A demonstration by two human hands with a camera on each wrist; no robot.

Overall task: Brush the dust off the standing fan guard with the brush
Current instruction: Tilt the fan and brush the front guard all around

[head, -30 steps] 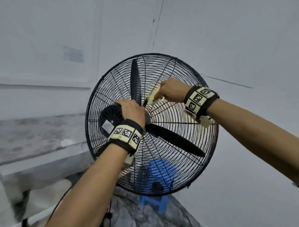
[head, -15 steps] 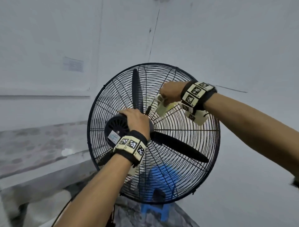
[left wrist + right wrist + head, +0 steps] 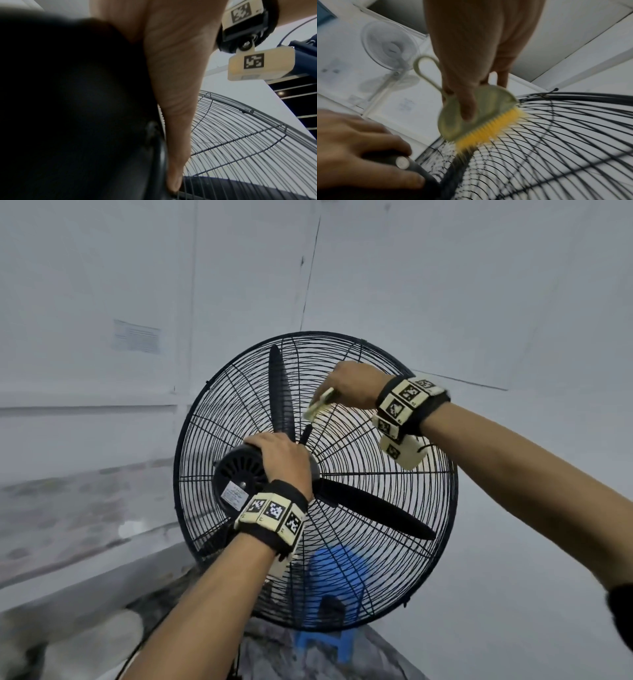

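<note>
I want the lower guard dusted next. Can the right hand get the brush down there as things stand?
Probably yes: the right hand holds the brush on the guard, whose lower right wires lie bare.

We see both forearms bare, each wrist wrapped in a black strap carrying cream blocks printed with black-and-white square markers. On the left wristband three marker faces sit side by side. The right wristband shows similar faces, and below it hangs a cream camera housing with its own marker, joined by a screwed hinge. A dark sleeve edge appears at the right upper arm.
</note>
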